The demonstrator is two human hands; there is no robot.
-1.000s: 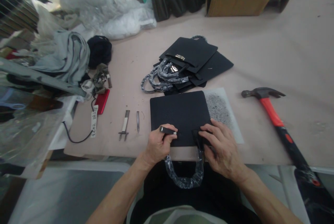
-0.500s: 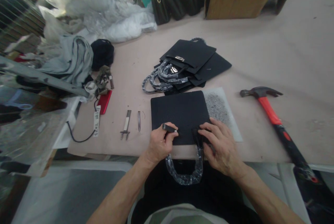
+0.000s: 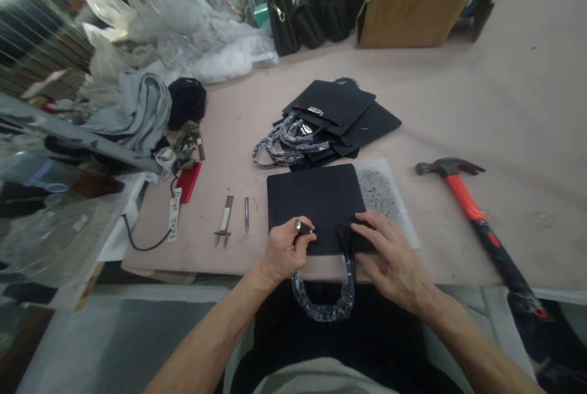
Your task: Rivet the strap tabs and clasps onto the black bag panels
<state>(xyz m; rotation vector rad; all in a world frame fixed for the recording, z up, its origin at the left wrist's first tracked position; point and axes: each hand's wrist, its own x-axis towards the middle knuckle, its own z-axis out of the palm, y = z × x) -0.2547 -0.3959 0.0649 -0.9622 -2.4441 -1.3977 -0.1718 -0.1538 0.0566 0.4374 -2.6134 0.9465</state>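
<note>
A flat black bag panel [image 3: 316, 195] lies at the table's front edge. My left hand [image 3: 285, 251] is closed around a short dark cylindrical tool [image 3: 301, 227] with a shiny end, held over the panel's lower part; its lower tip is hidden by my fingers. A plastic-wrapped bag handle [image 3: 323, 311] hangs over the edge towards my lap. One of its black end tabs [image 3: 345, 237] lies on the panel, and the other end is hidden behind my left hand. My right hand [image 3: 394, 262] rests with fingers apart on the panel's right side, fingertips beside that tab.
A claw hammer [image 3: 472, 216] lies on the right. Left of the panel are a metal rod [image 3: 246, 215] and a divider-like tool [image 3: 224, 223]. Black panels with wrapped handles [image 3: 337, 106] are piled behind. A speckled white sheet [image 3: 383, 192] sits partly under the panel; a cardboard box [image 3: 413, 11] stands behind.
The tool in my left hand has tilted, its shiny end now turned more towards me. My right fingers have drawn slightly away from the handle tab. The whole view has shifted a little.
</note>
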